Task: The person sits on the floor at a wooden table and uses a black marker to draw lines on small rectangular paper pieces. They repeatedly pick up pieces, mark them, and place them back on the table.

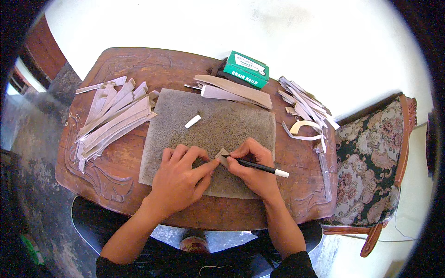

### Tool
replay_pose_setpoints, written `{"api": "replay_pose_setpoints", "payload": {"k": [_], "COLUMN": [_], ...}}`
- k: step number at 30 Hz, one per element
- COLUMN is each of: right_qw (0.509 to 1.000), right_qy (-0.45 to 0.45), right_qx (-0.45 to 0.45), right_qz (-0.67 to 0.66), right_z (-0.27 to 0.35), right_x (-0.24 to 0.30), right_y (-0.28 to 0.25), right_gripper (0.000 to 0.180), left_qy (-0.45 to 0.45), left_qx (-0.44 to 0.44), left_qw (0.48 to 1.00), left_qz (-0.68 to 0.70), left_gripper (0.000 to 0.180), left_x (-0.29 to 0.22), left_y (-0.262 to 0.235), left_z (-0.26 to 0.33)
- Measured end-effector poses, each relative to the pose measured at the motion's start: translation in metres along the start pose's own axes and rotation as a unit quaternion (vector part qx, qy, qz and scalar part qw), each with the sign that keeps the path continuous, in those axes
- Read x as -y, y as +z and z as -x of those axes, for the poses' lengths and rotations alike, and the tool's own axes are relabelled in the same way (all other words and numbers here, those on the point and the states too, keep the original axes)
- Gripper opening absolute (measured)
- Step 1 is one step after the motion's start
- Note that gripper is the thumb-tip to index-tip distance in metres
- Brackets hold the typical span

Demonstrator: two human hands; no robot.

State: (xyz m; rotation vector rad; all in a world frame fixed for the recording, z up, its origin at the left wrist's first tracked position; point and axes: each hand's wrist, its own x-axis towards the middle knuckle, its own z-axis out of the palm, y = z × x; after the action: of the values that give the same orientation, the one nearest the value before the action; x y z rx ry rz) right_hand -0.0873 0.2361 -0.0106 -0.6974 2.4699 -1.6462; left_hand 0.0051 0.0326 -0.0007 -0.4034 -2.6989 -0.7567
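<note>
Carved brown table, grey mat — left hand, loosely spread, touches a small piece; right hand grips a black marker.

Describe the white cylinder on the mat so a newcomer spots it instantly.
On the carved wooden table lies a speckled grey-brown mat. On the mat's upper-left part, beyond the left hand, sits the short white cylinder. It is white all over, unlike the longer black pen in the right hand.
</note>
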Motion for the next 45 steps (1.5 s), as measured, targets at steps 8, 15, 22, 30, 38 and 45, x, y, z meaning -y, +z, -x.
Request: {"api": "replay_pose_setpoints", "payload": {"k": [8, 15, 22, 30, 38, 45], "right_qw": [1.000, 1.000, 0.997, 1.000, 1.000, 1.000], "right_qy": [0.000, -0.008, 0.030, 0.001, -0.006, -0.002], "right_qx": [0.006, 0.003, -0.032, -0.028, -0.014, -0.008], "right_qz": [0.019, 0.014, -0.062, -0.007, 0.005, 0.014], "right_z": [0.000, 0.000, 0.005, 0.007, 0.005, 0.004], "right_x": [0.007, 0.003, 0.004, 0.003, 0.001, 0.004], "right_y": [-0.001, -0.001, -0.003, -0.004, -0.003, -0.004], "right_gripper": [0.020, 0.020, 0.020, 0.021, 0.023, 0.023], "left_qy": [0.005, -0.002, -0.003, -0.013, -0.009, -0.008], "left_qx": [-0.004, 0.001, 0.004, 0.008, 0.006, 0.007], "left_qw": [1.000, 1.000, 1.000, 1.000, 1.000, 1.000], "left_qz": [-0.005, 0.003, 0.001, 0.012, 0.011, 0.007], "left_gripper": [0.034, 0.039, 0.038, 0.038, 0.039, 0.039], "left_x": [0.002, 0.000, 0.000, -0.001, -0.002, -0.001], "left_y": [0.003, 0.001, -0.001, 0.000, -0.002, -0.001], "left_z": [0.001, 0.000, -0.001, -0.001, -0.001, -0.001]}}
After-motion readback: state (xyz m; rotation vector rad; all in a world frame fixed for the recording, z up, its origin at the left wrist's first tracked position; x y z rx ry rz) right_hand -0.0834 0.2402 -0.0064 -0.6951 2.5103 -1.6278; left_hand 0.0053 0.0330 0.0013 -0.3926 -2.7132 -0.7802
